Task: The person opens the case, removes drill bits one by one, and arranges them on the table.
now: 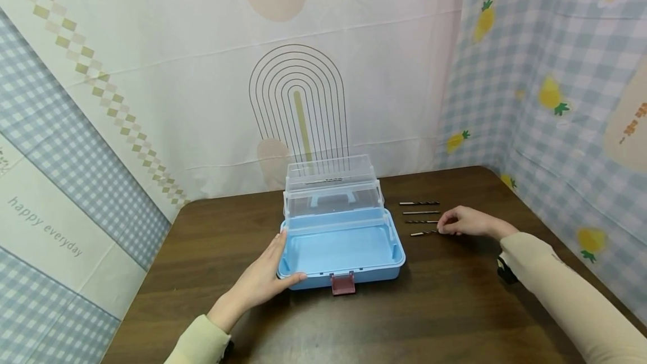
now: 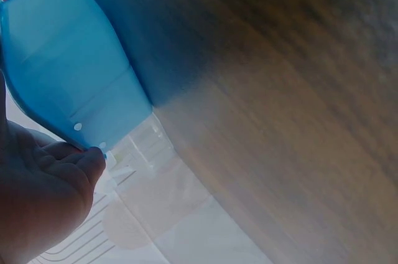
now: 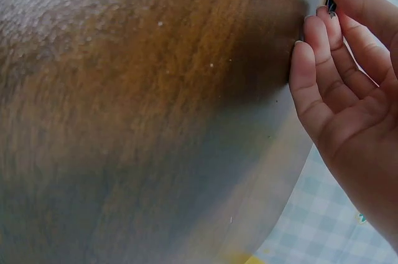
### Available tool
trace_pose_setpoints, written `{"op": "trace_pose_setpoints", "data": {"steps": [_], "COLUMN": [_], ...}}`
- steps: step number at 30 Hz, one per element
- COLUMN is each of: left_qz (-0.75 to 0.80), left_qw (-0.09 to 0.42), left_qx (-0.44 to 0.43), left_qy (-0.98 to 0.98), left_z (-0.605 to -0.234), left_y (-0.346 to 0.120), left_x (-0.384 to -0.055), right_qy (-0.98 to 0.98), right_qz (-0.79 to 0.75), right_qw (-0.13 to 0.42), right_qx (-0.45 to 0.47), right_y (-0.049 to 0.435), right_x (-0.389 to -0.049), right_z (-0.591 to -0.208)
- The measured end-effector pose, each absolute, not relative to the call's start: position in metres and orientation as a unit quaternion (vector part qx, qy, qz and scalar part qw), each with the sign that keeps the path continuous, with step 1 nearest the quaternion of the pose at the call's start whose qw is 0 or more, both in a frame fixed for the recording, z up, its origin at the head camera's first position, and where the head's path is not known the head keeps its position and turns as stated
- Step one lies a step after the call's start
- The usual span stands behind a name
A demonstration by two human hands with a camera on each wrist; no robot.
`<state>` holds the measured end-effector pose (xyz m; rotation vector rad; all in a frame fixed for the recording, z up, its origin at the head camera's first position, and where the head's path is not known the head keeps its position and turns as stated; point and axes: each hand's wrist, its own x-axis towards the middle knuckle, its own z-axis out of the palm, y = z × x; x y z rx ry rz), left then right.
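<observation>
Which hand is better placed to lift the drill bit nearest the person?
Probably the right hand: it is already at the right end of that drill bit. The left hand rests against the left side of the blue box, away from the bit.

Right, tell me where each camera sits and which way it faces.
Head: on the head, facing forward and down at the blue box and drill bits; left hand, right hand and sleeves show.
Left wrist: on that wrist, facing the blue box's side and the tabletop; only the left hand shows.
Right wrist: on that wrist, facing across the tabletop; only the right hand shows, near drill bits.
Shared: head and left wrist both show the left hand on the blue box.
</observation>
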<state>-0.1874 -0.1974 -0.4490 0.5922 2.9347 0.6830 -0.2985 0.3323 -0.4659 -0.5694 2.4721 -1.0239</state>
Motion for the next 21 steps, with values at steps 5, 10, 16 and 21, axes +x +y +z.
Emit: {"op": "trace_pose_setpoints", "data": {"steps": [5, 10, 16, 21], "left_qz": [0.223, 0.224, 0.223, 0.223], "left_qw": [0.037, 0.041, 0.041, 0.041], "left_qx": [0.192, 0.191, 0.192, 0.194], "left_qy": [0.955, 0.955, 0.955, 0.955], "left_z": [-0.4487, -0.4478, -0.4490, -0.4480], "left_y": [-0.1973, -0.1973, -0.1977, -0.1971], "left_x": [-0.1868, -0.1865, -0.1860, -0.1865], "right_qy": [0.892, 0.898, 0.902, 0.900], "right_qz": [-0.360, -0.352, -0.345, -0.338], "right_qw": [0.192, 0.181, 0.183, 0.198], "right_qx": [-0.196, -0.191, -0.184, -0.192], "right_y": [0.3318, 0.3315, 0.3318, 0.3323], "right_x": [-0.2982, -0.2972, -0.2977, -0.2977], "right_z": [-0.4674, -0.4699, -0.4712, -0.4706]}}
